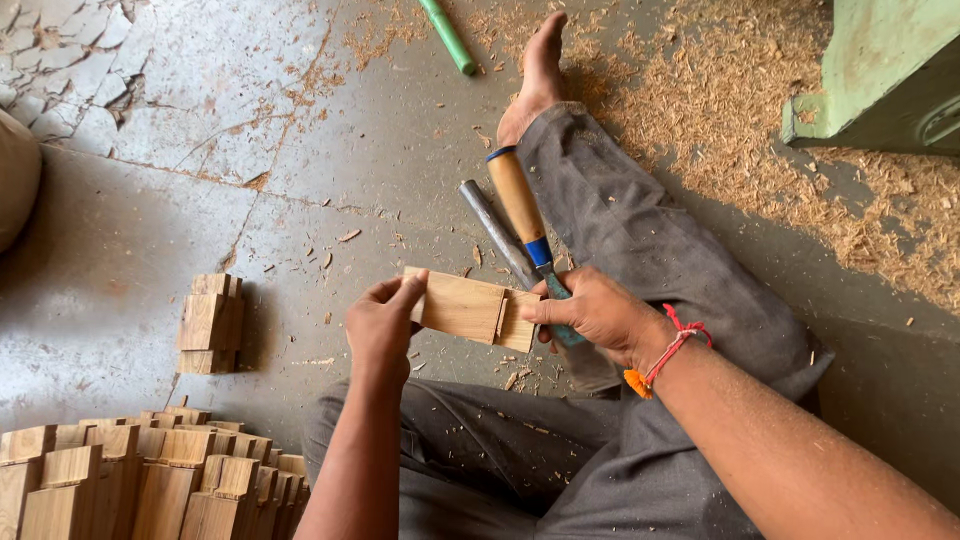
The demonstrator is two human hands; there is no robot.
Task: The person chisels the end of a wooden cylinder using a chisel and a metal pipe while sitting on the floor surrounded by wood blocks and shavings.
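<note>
I hold a small rectangular wooden block (468, 307) with a notched end between both hands above the floor. My left hand (380, 325) pinches its left end with thumb and fingers. My right hand (595, 312), with a red thread at the wrist, grips its right end. A chisel (525, 220) with a wooden handle and blue ferrule lies on the floor beside my outstretched leg (640, 240), its blade end hidden behind my right hand. A grey metal bar (495, 232) lies next to the chisel.
A short stack of wooden blocks (210, 323) stands on the concrete floor at left. Several more blocks (150, 475) are packed together at the bottom left. Sawdust (720, 110) covers the floor at upper right near a green machine base (880, 75). A green rod (447, 35) lies at the top.
</note>
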